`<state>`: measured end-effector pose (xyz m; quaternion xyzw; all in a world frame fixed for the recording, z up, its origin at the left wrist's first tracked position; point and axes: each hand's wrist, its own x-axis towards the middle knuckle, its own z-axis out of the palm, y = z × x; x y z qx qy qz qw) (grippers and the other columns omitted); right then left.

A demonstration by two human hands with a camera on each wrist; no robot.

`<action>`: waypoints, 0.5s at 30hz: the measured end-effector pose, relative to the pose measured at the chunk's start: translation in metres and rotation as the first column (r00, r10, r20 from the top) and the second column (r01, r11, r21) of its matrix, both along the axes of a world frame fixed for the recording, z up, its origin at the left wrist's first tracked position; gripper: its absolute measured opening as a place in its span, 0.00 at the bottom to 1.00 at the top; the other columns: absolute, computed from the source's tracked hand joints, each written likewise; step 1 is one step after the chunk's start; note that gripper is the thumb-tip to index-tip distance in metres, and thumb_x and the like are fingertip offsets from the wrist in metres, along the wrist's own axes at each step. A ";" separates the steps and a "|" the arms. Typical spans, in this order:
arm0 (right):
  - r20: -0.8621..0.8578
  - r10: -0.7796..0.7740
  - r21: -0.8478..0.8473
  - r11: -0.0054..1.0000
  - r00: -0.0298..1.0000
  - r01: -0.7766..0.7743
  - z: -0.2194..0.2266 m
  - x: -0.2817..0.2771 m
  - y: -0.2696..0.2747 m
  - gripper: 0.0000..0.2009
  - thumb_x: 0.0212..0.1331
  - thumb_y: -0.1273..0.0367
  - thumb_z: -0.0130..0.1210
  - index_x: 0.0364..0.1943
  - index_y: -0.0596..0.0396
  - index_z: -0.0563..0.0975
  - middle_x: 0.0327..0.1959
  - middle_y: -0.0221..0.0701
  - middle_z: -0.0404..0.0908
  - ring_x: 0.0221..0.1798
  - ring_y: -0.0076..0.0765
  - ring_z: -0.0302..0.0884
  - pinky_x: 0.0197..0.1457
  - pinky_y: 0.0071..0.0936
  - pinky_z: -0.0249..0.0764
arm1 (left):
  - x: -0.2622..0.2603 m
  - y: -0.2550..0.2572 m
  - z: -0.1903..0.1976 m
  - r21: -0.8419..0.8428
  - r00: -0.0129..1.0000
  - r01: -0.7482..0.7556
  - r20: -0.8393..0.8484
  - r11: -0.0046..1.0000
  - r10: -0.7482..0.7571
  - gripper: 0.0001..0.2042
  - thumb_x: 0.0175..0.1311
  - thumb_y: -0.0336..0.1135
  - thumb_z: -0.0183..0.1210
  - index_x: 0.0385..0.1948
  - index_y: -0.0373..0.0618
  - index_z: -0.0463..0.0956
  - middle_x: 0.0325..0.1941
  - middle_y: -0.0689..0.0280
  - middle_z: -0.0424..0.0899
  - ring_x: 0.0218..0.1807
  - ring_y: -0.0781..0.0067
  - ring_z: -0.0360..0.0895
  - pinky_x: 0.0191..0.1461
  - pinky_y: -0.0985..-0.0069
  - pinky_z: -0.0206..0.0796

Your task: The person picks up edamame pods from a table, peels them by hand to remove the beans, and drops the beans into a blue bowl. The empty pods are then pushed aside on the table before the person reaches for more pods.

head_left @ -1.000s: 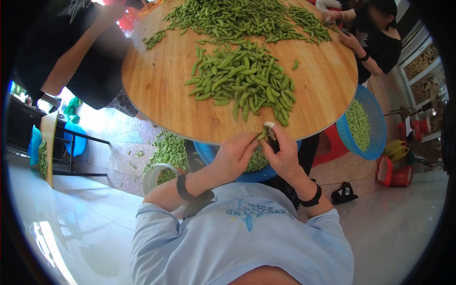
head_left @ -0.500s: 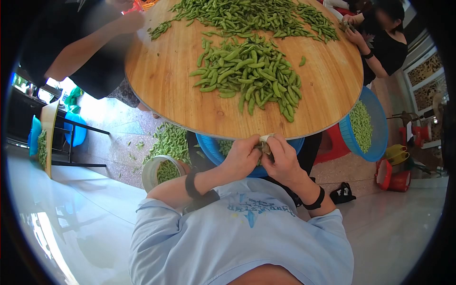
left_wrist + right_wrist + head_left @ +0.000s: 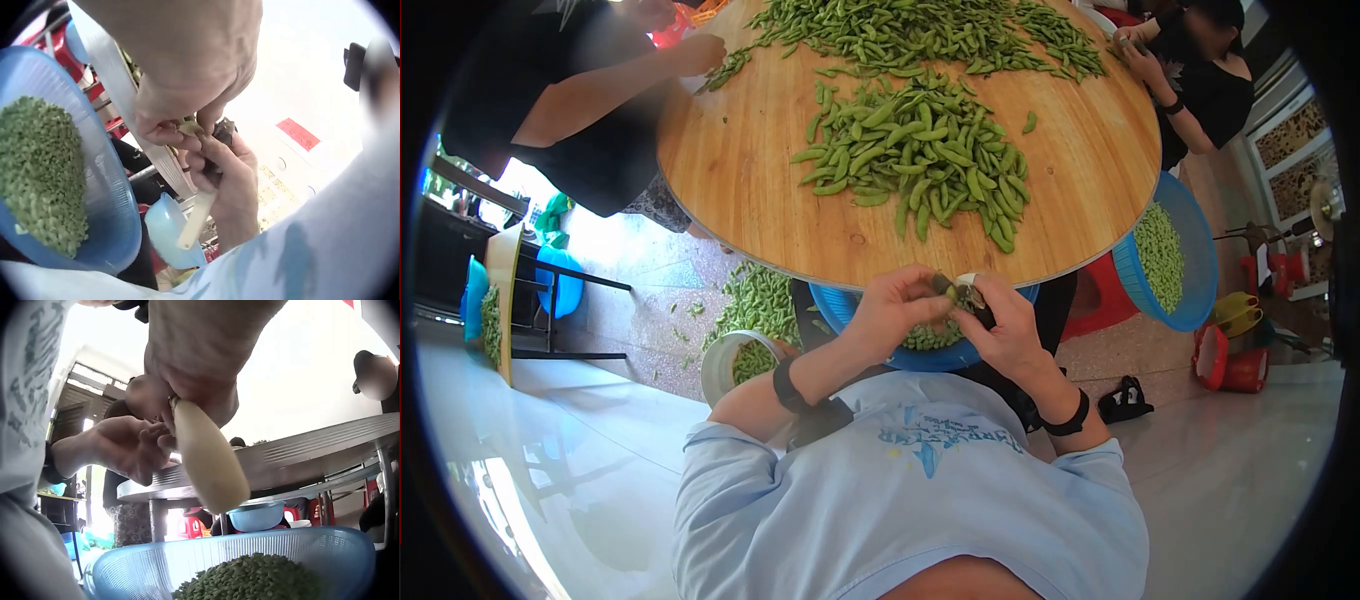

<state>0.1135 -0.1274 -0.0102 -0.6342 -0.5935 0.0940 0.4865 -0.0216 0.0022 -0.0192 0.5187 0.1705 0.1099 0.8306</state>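
green curved bean pod point(image 3: 949, 289) pinched in left hand's point(image 3: 897, 312) fingertips, at that hand's two o'clock and right hand's point(image 3: 1010, 332) ten o'clock. right hand grips cream smooth handle point(image 3: 209, 459), dark object point(image 3: 974, 302) at its fingers, type unclear. heaped green pods point(image 3: 920, 155) at twelve o'clock on round wooden tabletop point(image 3: 770, 200); blue plastic basin point(image 3: 828, 298) below hands.

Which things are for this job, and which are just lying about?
For the job, it seems:
green pods on the table
pod in the left hand
pale-handled tool in the right hand
blue basket of beans below

Probably just lying about:
small black thing on the floor
red tubs
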 end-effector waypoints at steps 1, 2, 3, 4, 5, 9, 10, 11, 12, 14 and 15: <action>0.000 0.002 0.000 1.000 1.000 -0.002 0.002 0.001 -0.001 0.14 0.53 0.78 0.56 0.44 0.64 0.71 0.33 0.41 0.73 0.27 0.39 0.74 0.32 0.27 0.71 | -0.001 0.002 0.000 -0.093 1.000 -0.028 0.001 0.995 0.028 0.07 0.60 0.24 0.58 0.38 0.36 0.74 0.35 0.65 0.81 0.36 0.78 0.77 0.40 0.81 0.69; -0.194 0.018 -0.111 0.993 0.981 -0.040 0.005 0.003 -0.005 0.14 0.56 0.76 0.54 0.47 0.64 0.71 0.33 0.38 0.72 0.27 0.34 0.73 0.32 0.25 0.70 | -0.001 0.002 -0.001 -0.185 0.998 -0.056 -0.001 0.981 0.056 0.07 0.59 0.24 0.59 0.38 0.36 0.74 0.35 0.64 0.81 0.36 0.77 0.77 0.40 0.81 0.70; -0.382 0.010 -0.211 0.973 0.924 -0.098 0.005 0.003 -0.007 0.15 0.59 0.75 0.52 0.50 0.64 0.70 0.33 0.36 0.72 0.27 0.29 0.72 0.31 0.22 0.69 | -0.002 0.002 -0.002 -0.185 0.998 -0.056 -0.002 0.981 0.057 0.07 0.59 0.24 0.59 0.38 0.36 0.74 0.35 0.64 0.81 0.36 0.77 0.77 0.40 0.81 0.70; -0.384 0.008 -0.212 0.973 0.923 -0.096 0.005 0.001 -0.009 0.15 0.59 0.75 0.52 0.50 0.64 0.70 0.33 0.36 0.72 0.27 0.29 0.72 0.31 0.22 0.69 | -0.002 0.001 -0.004 -0.158 0.998 -0.058 -0.009 0.986 0.057 0.08 0.59 0.24 0.59 0.39 0.36 0.74 0.35 0.64 0.81 0.36 0.77 0.77 0.40 0.81 0.70; -0.523 0.029 -0.227 0.959 0.852 -0.172 0.004 -0.001 -0.011 0.17 0.62 0.74 0.49 0.54 0.64 0.68 0.32 0.33 0.72 0.26 0.24 0.70 0.29 0.20 0.68 | -0.002 0.000 -0.005 -0.132 0.998 -0.059 -0.016 0.989 0.057 0.08 0.59 0.23 0.59 0.39 0.36 0.73 0.36 0.64 0.81 0.36 0.77 0.78 0.40 0.81 0.71; -0.760 0.086 -0.165 0.934 0.645 -0.318 -0.010 -0.003 -0.016 0.21 0.67 0.73 0.43 0.64 0.60 0.62 0.30 0.29 0.72 0.22 0.18 0.65 0.21 0.15 0.63 | -0.001 -0.003 -0.001 -0.126 0.991 -0.135 -0.015 0.983 0.134 0.12 0.58 0.22 0.60 0.42 0.37 0.70 0.36 0.63 0.81 0.38 0.76 0.78 0.41 0.80 0.71; -0.761 0.086 -0.165 0.933 0.643 -0.320 -0.011 -0.004 -0.015 0.21 0.67 0.73 0.43 0.64 0.60 0.62 0.30 0.29 0.72 0.22 0.18 0.65 0.21 0.15 0.63 | -0.002 -0.003 -0.002 -0.101 0.990 -0.139 0.016 0.985 0.141 0.13 0.57 0.21 0.60 0.43 0.38 0.69 0.37 0.64 0.81 0.39 0.77 0.78 0.42 0.80 0.71; -0.819 0.078 -0.143 0.932 0.569 -0.333 -0.012 -0.006 -0.015 0.21 0.67 0.73 0.42 0.64 0.60 0.62 0.29 0.29 0.72 0.21 0.17 0.65 0.20 0.14 0.62 | -0.002 -0.004 -0.003 -0.076 0.988 -0.142 0.045 0.987 0.146 0.14 0.57 0.21 0.60 0.44 0.39 0.67 0.37 0.64 0.80 0.40 0.77 0.78 0.43 0.80 0.71; -0.868 0.071 -0.118 0.932 0.491 -0.343 -0.012 -0.007 -0.015 0.21 0.67 0.73 0.42 0.65 0.59 0.61 0.29 0.29 0.72 0.21 0.17 0.65 0.18 0.13 0.61 | -0.002 -0.005 -0.006 -0.077 0.989 -0.140 0.044 0.987 0.144 0.14 0.57 0.21 0.60 0.44 0.39 0.67 0.37 0.64 0.80 0.40 0.77 0.78 0.43 0.80 0.71; -0.910 0.056 -0.103 0.929 0.410 -0.356 -0.013 -0.007 -0.015 0.21 0.67 0.73 0.42 0.65 0.59 0.61 0.29 0.29 0.72 0.21 0.17 0.65 0.19 0.13 0.62 | -0.002 -0.006 -0.010 0.001 0.982 -0.177 0.060 0.984 0.177 0.15 0.57 0.20 0.59 0.43 0.39 0.66 0.37 0.65 0.80 0.41 0.78 0.77 0.45 0.80 0.70; -0.945 0.040 -0.087 0.926 0.325 -0.367 -0.014 -0.008 -0.016 0.21 0.67 0.73 0.42 0.64 0.59 0.62 0.28 0.29 0.72 0.21 0.17 0.65 0.19 0.13 0.62 | -0.003 -0.007 -0.009 0.001 0.982 -0.178 0.059 0.984 0.178 0.15 0.57 0.20 0.59 0.43 0.39 0.66 0.37 0.65 0.80 0.41 0.78 0.77 0.45 0.80 0.70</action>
